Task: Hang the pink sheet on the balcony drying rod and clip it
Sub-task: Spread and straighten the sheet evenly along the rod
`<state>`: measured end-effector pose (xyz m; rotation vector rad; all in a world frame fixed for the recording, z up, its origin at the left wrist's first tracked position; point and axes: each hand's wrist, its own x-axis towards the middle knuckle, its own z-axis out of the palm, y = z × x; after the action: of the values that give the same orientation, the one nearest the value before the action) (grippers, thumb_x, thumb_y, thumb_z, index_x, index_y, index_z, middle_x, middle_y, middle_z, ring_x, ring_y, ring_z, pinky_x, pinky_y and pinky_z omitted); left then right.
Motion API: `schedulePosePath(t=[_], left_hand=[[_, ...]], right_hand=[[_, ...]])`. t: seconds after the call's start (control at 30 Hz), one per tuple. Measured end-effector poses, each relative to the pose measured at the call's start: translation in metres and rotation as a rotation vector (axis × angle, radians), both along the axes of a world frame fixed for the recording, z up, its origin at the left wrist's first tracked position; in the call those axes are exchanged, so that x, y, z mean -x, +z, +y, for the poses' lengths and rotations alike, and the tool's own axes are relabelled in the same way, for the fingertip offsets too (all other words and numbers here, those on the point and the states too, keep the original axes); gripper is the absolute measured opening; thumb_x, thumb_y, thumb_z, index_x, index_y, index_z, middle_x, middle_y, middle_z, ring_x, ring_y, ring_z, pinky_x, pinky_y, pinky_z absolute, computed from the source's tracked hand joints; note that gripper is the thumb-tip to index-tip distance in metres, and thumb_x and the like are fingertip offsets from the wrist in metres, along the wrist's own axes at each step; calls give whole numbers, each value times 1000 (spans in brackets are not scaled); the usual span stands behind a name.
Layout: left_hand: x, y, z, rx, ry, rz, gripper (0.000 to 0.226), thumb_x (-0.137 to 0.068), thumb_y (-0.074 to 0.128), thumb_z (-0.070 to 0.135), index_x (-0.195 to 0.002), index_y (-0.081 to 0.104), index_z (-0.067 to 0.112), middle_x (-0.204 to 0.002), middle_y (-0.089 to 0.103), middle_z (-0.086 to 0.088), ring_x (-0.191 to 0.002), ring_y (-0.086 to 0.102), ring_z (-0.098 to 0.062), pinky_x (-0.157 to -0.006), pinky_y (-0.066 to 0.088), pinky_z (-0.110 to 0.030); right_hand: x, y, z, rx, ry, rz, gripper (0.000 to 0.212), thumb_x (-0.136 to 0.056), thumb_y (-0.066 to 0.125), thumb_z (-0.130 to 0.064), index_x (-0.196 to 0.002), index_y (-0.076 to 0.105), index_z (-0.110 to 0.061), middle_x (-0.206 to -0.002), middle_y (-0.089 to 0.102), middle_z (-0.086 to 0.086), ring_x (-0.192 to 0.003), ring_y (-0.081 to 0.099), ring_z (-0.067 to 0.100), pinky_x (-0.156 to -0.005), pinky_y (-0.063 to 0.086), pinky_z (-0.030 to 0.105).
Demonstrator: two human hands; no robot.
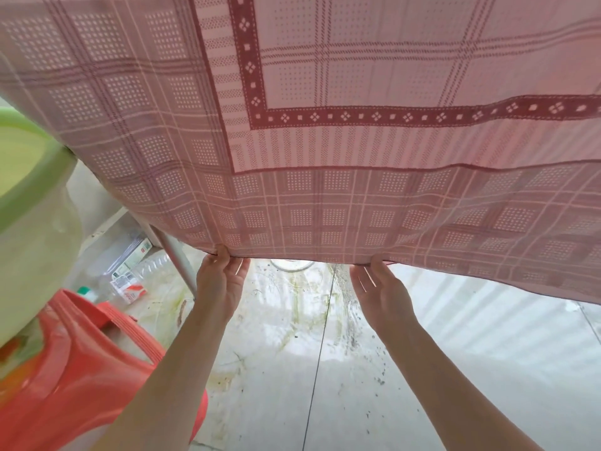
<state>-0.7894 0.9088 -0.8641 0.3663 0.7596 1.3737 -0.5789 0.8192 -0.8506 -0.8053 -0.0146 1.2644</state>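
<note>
Pale, stained floor tiles [357,369] are showing across the lower half of the frame, and above them the pink sheet [325,109] is filling the whole upper half, spread wide and hanging down toward the camera. Its lower hem is running across the middle of the picture, where both hands are holding it: the left hand [219,281] is pinching the edge left of centre, the right hand [379,284] is pinching it right of centre, fingers curled up over the hem. Judging from how the cloth is draping, it is probably already over the drying rod, though the rod itself is lying out of sight, and the hands seem to be pulling the sheet straight. No clips are showing, so clipping is likely still to come. A metal leg [175,258], a green tub [29,164] and a red basket [81,369] are sitting at the left
</note>
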Motion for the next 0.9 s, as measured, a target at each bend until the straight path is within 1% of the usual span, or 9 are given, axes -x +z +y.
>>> schedulePosePath(t=[0.13, 0.3, 0.4, 0.5, 0.57, 0.63, 0.73, 0.8, 0.9], left_hand=[[-5, 6, -6, 84, 34, -43, 16, -96, 42, 8, -96, 57, 13, -82, 74, 7, -93, 63, -11, -97, 41, -36], [-10, 8, -28, 84, -54, -8, 14, -94, 46, 19, -106, 55, 18, -110, 62, 5, -105, 57, -9, -104, 35, -36], [-19, 15, -43, 74, -137, 26, 14, -93, 46, 27, -103, 54, 21, -111, 58, 5, -108, 54, -11, -100, 37, -36], [-27, 19, -61, 96, -192, 94, 11, -89, 50, 19, -89, 61, 22, -91, 66, 10, -100, 58, -9, -90, 42, -32], [-24, 22, -78, 194, -153, 147, 27, -90, 50, 15, -73, 68, 23, -82, 66, 9, -91, 59, -9, -84, 47, -29], [-16, 30, -101, 339, -102, 191, 29, -92, 49, 15, -71, 68, 20, -86, 62, 4, -90, 59, -14, -86, 51, -32], [-9, 56, -141, 515, -193, 385, 9, -93, 48, 15, -88, 56, 15, -95, 60, -3, -88, 59, -20, -92, 43, -38], [-13, 88, -168, 549, -334, 611, 5, -93, 49, 15, -93, 54, 15, -97, 59, -5, -86, 58, -22, -86, 43, -38], [-26, 147, -205, 315, -540, 1111, 17, -91, 54, 14, -108, 55, 15, -106, 60, -10, -90, 57, -26, -80, 43, -36]], right_hand=[[0, 3, -5, 17, -3, 6, 14, -94, 48, -7, -98, 61, -8, -101, 67, 5, -93, 65, 16, -79, 50, 29], [-12, 8, -14, 14, -39, 83, 10, -90, 52, -4, -92, 61, -10, -93, 65, 4, -88, 64, 16, -76, 50, 29], [-15, 12, -25, 32, -42, 107, 12, -89, 53, -1, -92, 62, -9, -95, 67, 4, -89, 66, 16, -80, 50, 30], [-12, 17, -44, 111, -20, 109, 12, -87, 55, 0, -86, 64, -9, -85, 71, 2, -78, 71, 14, -83, 49, 29], [-13, 23, -63, 198, 15, 99, 11, -87, 56, 0, -84, 63, -7, -84, 73, 3, -83, 70, 16, -84, 49, 30], [-15, 35, -86, 299, 66, 91, 7, -89, 55, -3, -86, 58, -8, -95, 72, 8, -93, 67, 21, -88, 49, 33], [-20, 67, -126, 497, 162, -39, 3, -93, 51, -12, -94, 54, -11, -107, 65, 12, -104, 60, 28, -95, 44, 39], [-23, 97, -151, 659, 264, -312, 14, -93, 52, -19, -106, 54, -13, -104, 63, 8, -108, 58, 30, -91, 42, 36], [-30, 156, -188, 777, 398, -677, 37, -92, 53, -27, -127, 47, -15, -98, 62, 0, -102, 58, 25, -83, 40, 29]])
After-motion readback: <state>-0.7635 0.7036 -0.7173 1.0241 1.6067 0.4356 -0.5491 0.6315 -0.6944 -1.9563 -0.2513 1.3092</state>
